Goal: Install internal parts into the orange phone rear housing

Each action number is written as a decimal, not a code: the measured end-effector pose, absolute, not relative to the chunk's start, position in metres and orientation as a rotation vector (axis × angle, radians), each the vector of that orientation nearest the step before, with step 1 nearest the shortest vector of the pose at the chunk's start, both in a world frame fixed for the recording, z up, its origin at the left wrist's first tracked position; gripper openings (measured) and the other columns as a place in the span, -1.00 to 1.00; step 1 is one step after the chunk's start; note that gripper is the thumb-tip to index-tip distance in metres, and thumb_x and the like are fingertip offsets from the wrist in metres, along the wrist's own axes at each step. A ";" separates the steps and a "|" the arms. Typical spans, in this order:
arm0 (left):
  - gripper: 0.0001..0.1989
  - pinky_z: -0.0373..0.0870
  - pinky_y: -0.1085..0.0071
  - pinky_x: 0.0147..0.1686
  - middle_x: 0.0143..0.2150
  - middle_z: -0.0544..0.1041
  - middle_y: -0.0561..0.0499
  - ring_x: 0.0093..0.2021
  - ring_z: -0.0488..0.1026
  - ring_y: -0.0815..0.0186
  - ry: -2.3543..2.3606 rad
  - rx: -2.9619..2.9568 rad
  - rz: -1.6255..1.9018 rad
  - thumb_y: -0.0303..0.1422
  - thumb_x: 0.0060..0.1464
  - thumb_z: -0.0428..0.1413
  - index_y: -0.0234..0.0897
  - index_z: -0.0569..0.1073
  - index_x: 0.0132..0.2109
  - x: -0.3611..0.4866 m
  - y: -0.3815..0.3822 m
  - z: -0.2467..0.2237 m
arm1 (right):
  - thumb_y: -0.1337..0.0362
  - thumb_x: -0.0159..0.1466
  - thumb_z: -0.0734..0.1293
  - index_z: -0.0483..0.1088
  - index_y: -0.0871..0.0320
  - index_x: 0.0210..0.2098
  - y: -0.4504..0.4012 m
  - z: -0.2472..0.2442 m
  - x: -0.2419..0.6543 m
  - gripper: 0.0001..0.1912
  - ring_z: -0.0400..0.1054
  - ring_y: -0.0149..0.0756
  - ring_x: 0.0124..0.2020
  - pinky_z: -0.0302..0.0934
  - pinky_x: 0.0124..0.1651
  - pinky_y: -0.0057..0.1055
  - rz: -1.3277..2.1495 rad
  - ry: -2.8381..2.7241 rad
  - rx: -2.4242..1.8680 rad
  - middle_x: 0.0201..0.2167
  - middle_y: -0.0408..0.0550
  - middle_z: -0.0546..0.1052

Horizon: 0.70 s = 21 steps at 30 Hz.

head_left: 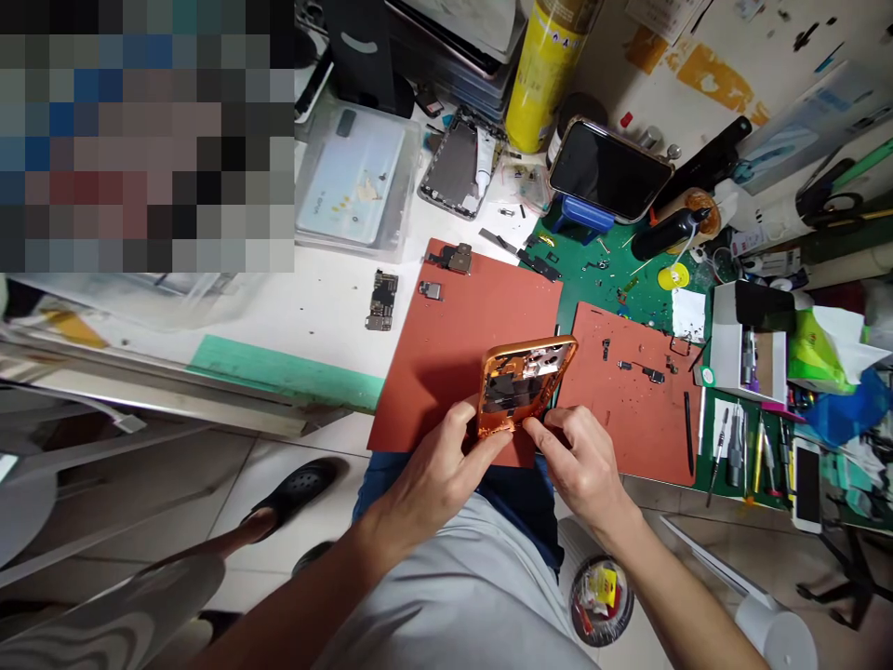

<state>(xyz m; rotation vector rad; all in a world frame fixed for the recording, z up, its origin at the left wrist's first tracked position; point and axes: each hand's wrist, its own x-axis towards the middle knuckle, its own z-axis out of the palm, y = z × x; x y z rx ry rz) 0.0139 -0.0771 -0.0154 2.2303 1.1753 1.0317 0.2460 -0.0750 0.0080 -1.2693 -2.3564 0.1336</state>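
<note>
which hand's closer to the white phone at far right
Right: the right hand is left of the white phone, across the tools; the left hand is farther left, gripping the orange frame.

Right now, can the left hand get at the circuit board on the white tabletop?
Probably not without letting go: the left hand holds the orange phone housing. Otherwise, nothing seems to block the way over the red mat to the circuit board.

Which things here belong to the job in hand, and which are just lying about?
Belongs:
orange phone housing, gripped by left hand, right hand at its lower edge
left red mat beneath

Likely lying about:
yellow can
propped phone
white-edged phone
</note>
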 end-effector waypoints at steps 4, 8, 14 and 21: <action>-0.69 0.60 0.25 0.25 0.21 0.45 -0.19 0.27 0.57 0.12 1.209 2.305 1.007 -0.49 0.51 0.05 -0.22 0.46 0.28 0.015 -0.077 -0.016 | 0.48 0.52 0.29 0.41 0.07 0.29 -0.074 0.010 0.245 -0.59 0.35 -0.20 -0.25 0.21 -0.27 -0.25 0.127 -2.379 -1.242 -0.20 0.01 0.56; -0.71 0.60 0.27 0.24 0.18 0.45 -0.20 0.23 0.59 0.12 1.221 2.354 1.018 -0.49 0.50 0.05 -0.27 0.47 0.26 0.016 -0.075 -0.018 | 0.48 0.53 0.28 0.42 0.08 0.27 -0.072 0.012 0.245 -0.62 0.33 -0.21 -0.27 0.20 -0.29 -0.25 0.117 -2.405 -1.216 -0.22 0.00 0.55; -0.67 0.62 0.27 0.19 0.14 0.45 -0.20 0.18 0.60 0.11 1.227 2.405 1.038 -0.60 0.44 0.06 -0.31 0.50 0.24 0.016 -0.076 -0.020 | 0.48 0.54 0.27 0.44 0.14 0.22 -0.070 0.016 0.244 -0.67 0.34 -0.19 -0.24 0.18 -0.31 -0.24 0.089 -2.440 -1.177 -0.20 0.03 0.55; -0.66 0.63 0.25 0.20 0.19 0.46 -0.21 0.27 0.57 0.10 1.225 2.367 1.056 -0.56 0.46 0.07 -0.27 0.49 0.28 0.016 -0.078 -0.024 | 0.49 0.53 0.30 0.45 0.22 0.16 -0.069 0.020 0.241 -0.74 0.29 -0.19 -0.28 0.13 -0.30 -0.23 0.040 -2.465 -1.149 -0.21 0.06 0.57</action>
